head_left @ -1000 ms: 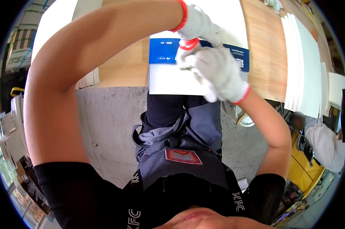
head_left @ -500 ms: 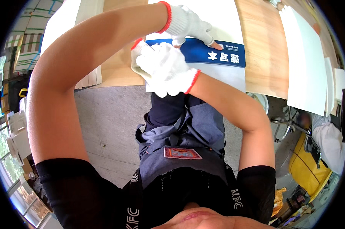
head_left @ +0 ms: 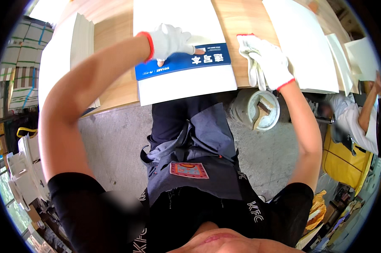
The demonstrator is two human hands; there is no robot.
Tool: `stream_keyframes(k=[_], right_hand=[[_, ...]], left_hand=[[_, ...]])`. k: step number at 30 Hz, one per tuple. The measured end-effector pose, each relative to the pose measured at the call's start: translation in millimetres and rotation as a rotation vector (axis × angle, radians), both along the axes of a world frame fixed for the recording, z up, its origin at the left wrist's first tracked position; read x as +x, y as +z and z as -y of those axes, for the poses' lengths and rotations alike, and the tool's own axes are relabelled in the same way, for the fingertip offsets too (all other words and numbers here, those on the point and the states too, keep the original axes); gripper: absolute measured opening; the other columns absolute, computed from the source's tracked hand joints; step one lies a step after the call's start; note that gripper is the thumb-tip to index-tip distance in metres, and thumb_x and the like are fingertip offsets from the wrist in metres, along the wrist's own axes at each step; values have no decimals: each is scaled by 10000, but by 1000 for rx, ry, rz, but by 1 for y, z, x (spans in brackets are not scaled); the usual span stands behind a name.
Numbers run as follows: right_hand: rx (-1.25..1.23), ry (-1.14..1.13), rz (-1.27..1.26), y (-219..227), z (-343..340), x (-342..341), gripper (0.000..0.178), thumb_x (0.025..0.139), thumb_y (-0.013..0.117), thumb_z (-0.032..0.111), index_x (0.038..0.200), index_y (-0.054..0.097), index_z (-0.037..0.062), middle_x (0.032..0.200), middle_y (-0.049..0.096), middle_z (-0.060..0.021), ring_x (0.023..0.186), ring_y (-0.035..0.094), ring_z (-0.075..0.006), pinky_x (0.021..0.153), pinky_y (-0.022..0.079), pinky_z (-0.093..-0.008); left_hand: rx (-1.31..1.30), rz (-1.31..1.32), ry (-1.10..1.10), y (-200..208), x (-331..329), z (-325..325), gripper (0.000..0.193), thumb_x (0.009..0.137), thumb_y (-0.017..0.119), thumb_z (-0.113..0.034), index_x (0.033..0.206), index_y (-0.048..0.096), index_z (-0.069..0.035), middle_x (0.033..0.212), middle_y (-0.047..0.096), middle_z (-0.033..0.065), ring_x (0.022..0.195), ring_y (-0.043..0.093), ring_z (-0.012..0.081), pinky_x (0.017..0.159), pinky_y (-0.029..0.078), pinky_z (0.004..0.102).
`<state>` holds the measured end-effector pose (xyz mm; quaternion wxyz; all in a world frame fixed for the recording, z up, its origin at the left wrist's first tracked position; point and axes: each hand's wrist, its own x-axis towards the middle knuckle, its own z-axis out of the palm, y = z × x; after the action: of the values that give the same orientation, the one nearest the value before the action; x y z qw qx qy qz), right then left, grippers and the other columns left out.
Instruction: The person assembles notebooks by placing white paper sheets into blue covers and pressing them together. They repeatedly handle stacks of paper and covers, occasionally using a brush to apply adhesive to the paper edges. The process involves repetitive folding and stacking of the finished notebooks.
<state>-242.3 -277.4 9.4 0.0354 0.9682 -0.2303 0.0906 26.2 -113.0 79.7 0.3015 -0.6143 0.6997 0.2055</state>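
A white paper pad lies on the table with a blue printed band across it. My left hand wears a white knit glove with a red cuff; its bare thumb and one bare fingertip rest spread on the band. To the right of the pad, my gloved right hand is closed round a folded white glove with a red edge. That bunched glove hangs over the wooden table near its front edge, apart from the pad. Some of the right fingers are hidden in the white fabric.
Below the table's front edge stands a bucket with a brush in it. Tall stacks of white sheets flank the pad, one left and one right. Another person's arm shows at far right, by a yellow cart.
My right hand has moved with the folded glove from the band's left end to the pad's right side. My left hand stays on the band. The view has shifted, bringing the bucket into sight.
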Motion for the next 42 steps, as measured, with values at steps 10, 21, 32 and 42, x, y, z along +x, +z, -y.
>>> stream_keyframes(k=[10,21,32,42], right_hand=[[-253,144,240,38,-22,14,341,928,569,288,1261,599,220,1201,608,-82,1137,562,-270,967,453,-440],[271,31,334,-17,-74,11,208,877,585,140,1068,666,155,1093,624,-117,1039,590,-332,929,464,-444],[440,56,415,-11,-67,-2,150,878,563,105,1002,640,141,1037,649,-92,1001,614,-294,892,475,-411],[-272,29,252,-35,-12,6,381,882,650,239,1239,594,117,1197,644,-138,1124,598,-261,877,500,-408]], left_hand=[[-797,-2256,2054,-67,-73,-173,402,1019,436,-218,1369,425,-21,1411,454,201,1306,472,356,1105,406,457],[-980,-2355,2093,-54,-66,-157,309,1022,421,-268,1174,458,-1,1270,484,155,1151,512,334,1030,452,513],[-953,-2370,2093,-61,-60,-157,280,1005,428,-230,1146,462,10,1205,501,152,1109,523,334,1023,462,502],[-862,-2472,1989,-63,-57,-153,296,1003,457,-216,1207,448,-1,1253,499,134,1146,526,311,1017,466,475]])
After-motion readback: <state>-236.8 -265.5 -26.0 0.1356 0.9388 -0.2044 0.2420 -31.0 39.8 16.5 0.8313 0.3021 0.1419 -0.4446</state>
